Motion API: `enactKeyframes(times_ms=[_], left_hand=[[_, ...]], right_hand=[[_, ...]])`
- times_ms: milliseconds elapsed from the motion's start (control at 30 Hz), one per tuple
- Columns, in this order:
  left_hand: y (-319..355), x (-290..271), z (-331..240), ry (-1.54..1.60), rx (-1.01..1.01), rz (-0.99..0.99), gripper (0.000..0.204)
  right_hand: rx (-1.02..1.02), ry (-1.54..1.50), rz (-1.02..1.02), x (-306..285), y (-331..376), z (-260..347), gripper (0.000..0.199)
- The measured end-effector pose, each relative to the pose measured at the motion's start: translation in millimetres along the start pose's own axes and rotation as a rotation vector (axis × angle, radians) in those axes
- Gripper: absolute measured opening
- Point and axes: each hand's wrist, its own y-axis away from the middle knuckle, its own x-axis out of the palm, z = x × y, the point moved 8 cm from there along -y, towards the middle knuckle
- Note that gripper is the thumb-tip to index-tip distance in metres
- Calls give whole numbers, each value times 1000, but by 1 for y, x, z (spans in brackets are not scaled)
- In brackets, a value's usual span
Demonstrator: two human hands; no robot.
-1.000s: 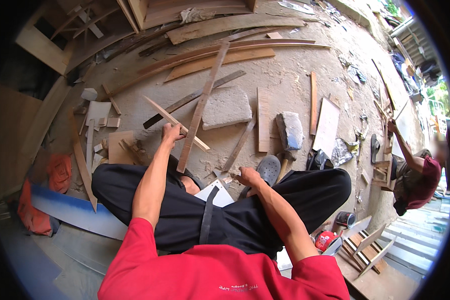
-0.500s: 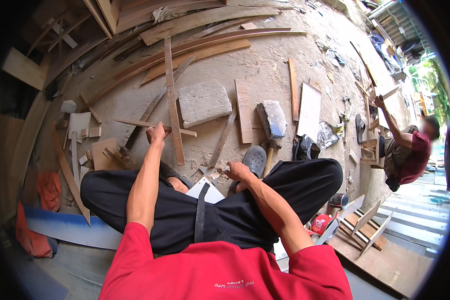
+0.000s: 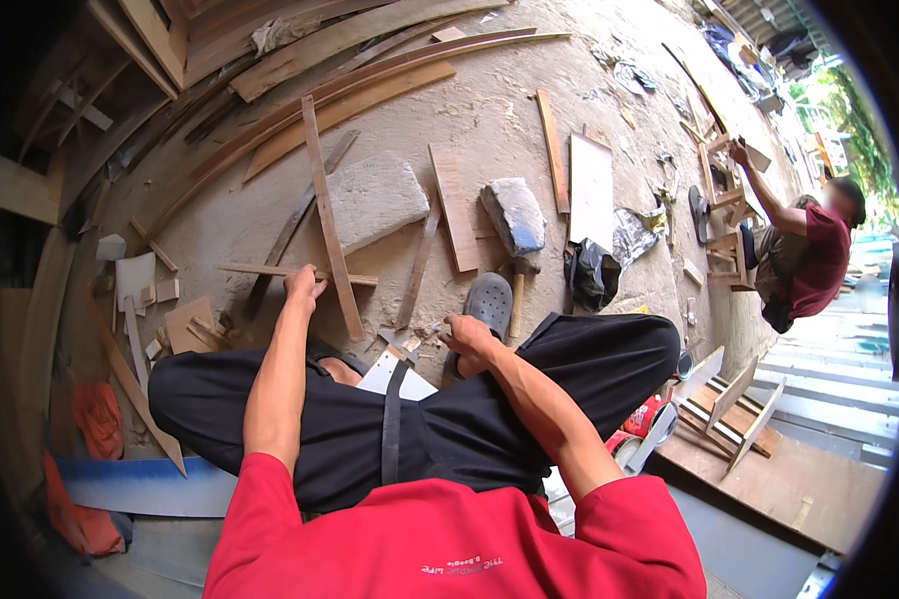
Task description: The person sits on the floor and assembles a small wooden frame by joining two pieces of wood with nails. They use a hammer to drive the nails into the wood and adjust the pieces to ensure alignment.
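My left hand (image 3: 304,284) is closed around a thin wooden strip (image 3: 351,279), held nearly level in front of my left knee. Its right end crosses a longer wooden slat (image 3: 328,210) lying beyond. My right hand (image 3: 467,335) is curled above my right ankle, beside a grey clog (image 3: 488,302); whatever its fingers hold is too small to make out. Between my legs sits a white board (image 3: 378,374), with a dark strap (image 3: 394,419) across my lap and over its edge. A hammer (image 3: 516,304) with a wooden handle lies just past the clog.
A pale concrete block (image 3: 380,200) and a smaller blue-stained one (image 3: 514,217) stand ahead. Long planks (image 3: 370,85) lie at the far left. Cans (image 3: 641,419) and a wooden frame (image 3: 734,409) are at my right. Another person (image 3: 814,240) works at the far right.
The view has shifted, so the surroundings sit further left and higher. My left hand has brought the strip slightly nearer to me and more level. My right hand stays curled by the clog.
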Motion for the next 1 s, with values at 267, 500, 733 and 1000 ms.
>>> enactKeyframes(times_ms=[267, 500, 733, 1000], left_hand=[[-6, -5, -1, -298, 123, -340, 92], [44, 49, -16, -1057, 289, -153, 101], [76, 57, -3, -1294, 417, -85, 93], [84, 59, -8, -1399, 303, -3, 109]], right_hand=[[30, -51, -54, -8, 8, -6, 46], [50, -151, -120, 0, 11, -29, 45], [18, -135, -108, 4, -1, -33, 44], [13, -84, -17, -3, -19, -19, 42]])
